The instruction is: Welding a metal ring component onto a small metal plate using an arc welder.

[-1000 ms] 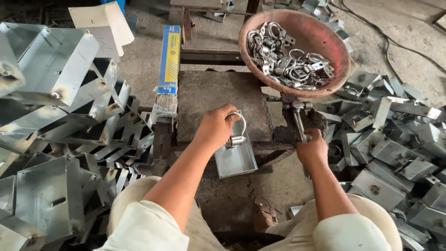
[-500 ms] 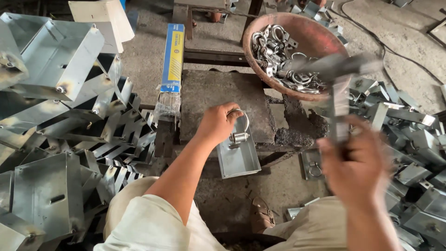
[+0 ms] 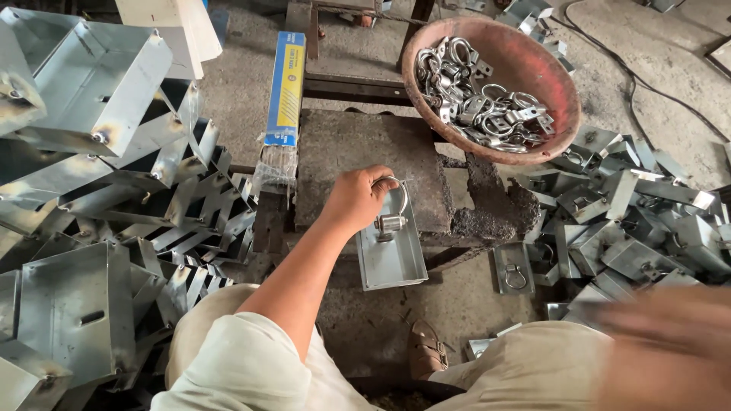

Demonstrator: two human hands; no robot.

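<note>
left hand [image 3: 356,199] fingers pinch the silver metal ring clamp [image 3: 391,213] upright on the shallow grey sheet-metal tray [image 3: 392,259] | right hand [image 3: 670,350] blurred, grip unreadable | keep ring steady, tray flat on dark stone worktop [image 3: 358,152]

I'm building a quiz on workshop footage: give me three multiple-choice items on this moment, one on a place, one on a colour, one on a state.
1. Where does the bowl of metal rings sit?
A. Beyond the stone block, upper right
B. On the person's lap
C. On the stacked trays at left

2. What colour is the long flat box left of the block?
A. Red and white
B. Blue and yellow
C. Green

3. What is the left hand doing?
A. Hanging free
B. Resting flat on the floor
C. Gripping a ring on a small tray

Answers: 1 A, the reddish bowl lies past the stone block. 2 B, the long box shows blue with a yellow panel. 3 C, the left hand closes on the metal ring over the small metal tray.
</note>
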